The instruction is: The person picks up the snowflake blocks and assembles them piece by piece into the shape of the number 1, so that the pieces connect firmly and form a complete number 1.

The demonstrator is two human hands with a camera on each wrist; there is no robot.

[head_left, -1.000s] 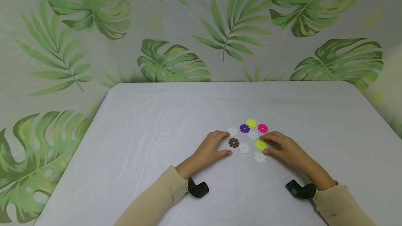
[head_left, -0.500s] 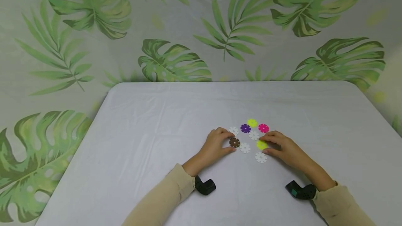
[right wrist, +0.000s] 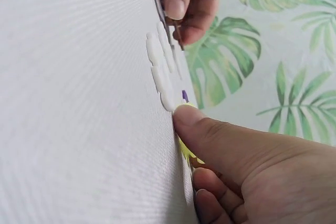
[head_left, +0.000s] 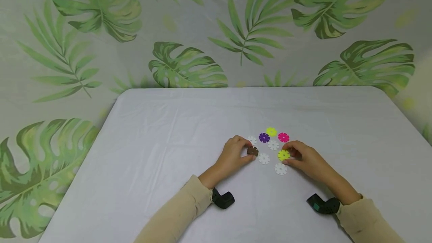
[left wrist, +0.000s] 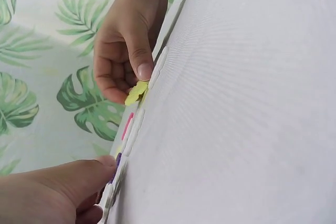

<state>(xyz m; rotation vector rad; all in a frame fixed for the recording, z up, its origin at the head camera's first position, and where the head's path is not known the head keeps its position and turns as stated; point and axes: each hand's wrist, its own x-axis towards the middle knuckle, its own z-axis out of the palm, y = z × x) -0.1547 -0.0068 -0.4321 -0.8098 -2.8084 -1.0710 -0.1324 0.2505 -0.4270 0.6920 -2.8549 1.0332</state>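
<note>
My left hand (head_left: 233, 153) pinches a brown notched plastic snowflake disc (head_left: 252, 151) between thumb and fingers, and the disc is tilted. A yellow snowflake disc (head_left: 284, 155) is gripped by my right hand (head_left: 305, 159); in the left wrist view this yellow disc (left wrist: 136, 94) slants up off the cloth. Between the hands lies a white disc (head_left: 264, 158), and another white disc (head_left: 281, 168) sits just below the right hand. A third white disc (head_left: 251, 140) is partly hidden behind my left fingers. The left fingers mostly cover the brown disc in the wrist views.
Beyond the hands lie a purple disc (head_left: 264, 137), a second yellow disc (head_left: 271, 132), a pink disc (head_left: 284, 137) and one more white disc (head_left: 273, 144). All rest flat on a white cloth-covered table (head_left: 168, 130). A leaf-patterned curtain (head_left: 189, 29) hangs behind it.
My left hand has moved right, closed on the brown disc and tilted it. My right fingers have taken the yellow disc, which has shifted slightly right and tipped up.
</note>
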